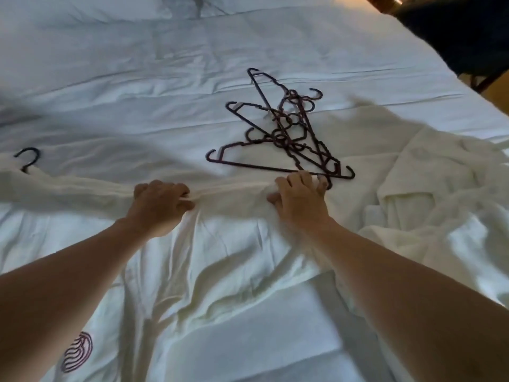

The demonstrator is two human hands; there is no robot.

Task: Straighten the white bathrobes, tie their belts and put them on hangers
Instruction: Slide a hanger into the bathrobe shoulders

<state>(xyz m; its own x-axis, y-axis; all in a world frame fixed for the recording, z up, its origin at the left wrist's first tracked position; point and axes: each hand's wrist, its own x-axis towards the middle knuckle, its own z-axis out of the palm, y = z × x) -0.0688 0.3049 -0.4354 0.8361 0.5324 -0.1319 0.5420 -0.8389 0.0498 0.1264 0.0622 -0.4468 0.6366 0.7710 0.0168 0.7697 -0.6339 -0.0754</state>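
Two hands [162,202] [300,201] each grip a white bathrobe [220,271] on the wrinkled white bed [137,78].

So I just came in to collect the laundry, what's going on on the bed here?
A person is straightening a white bathrobe spread on the bed. The left hand grips a bunched fold of it, and the right hand presses and gathers the cloth beside it. A pile of dark hangers lies just beyond the right hand. One hanger hook sticks out of a robe at the left, and another robe lies crumpled at the right.
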